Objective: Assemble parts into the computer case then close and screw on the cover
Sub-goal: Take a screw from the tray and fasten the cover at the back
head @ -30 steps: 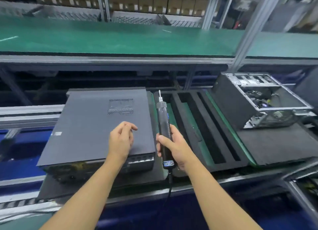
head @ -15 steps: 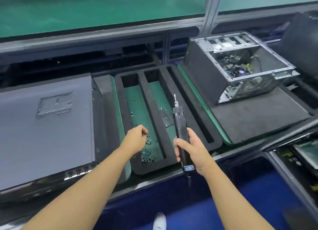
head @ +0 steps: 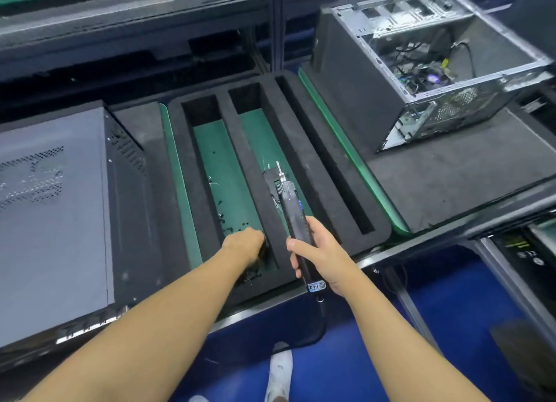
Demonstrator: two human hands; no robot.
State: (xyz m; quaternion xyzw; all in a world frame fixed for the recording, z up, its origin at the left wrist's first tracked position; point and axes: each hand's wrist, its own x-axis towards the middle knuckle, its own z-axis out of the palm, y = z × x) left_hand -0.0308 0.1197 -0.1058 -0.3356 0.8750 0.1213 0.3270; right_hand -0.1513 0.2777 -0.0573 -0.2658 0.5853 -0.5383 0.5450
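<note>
A closed dark grey computer case (head: 54,221) with its cover on lies flat at the left. Right of it sits a black foam tray (head: 270,149) with long slots; small black screws (head: 231,225) lie scattered in its left slot. My left hand (head: 245,245) reaches down into that slot's near end among the screws, fingers curled and hidden from view. My right hand (head: 319,254) grips a black electric screwdriver (head: 293,215), its bit pointing away over the tray's middle slot. An open case (head: 427,61) with cables inside stands at the right.
The open case rests on a black foam pad (head: 451,173) with a green edge. A small metal bracket (head: 272,173) lies in the middle slot under the screwdriver tip. A metal conveyor rail (head: 421,239) runs along the near edge. Blue floor and my shoe (head: 279,371) show below.
My view swung right from the closed case to the foam tray. My left hand left the cover and dropped into the screw slot. My right hand carried the screwdriver along.
</note>
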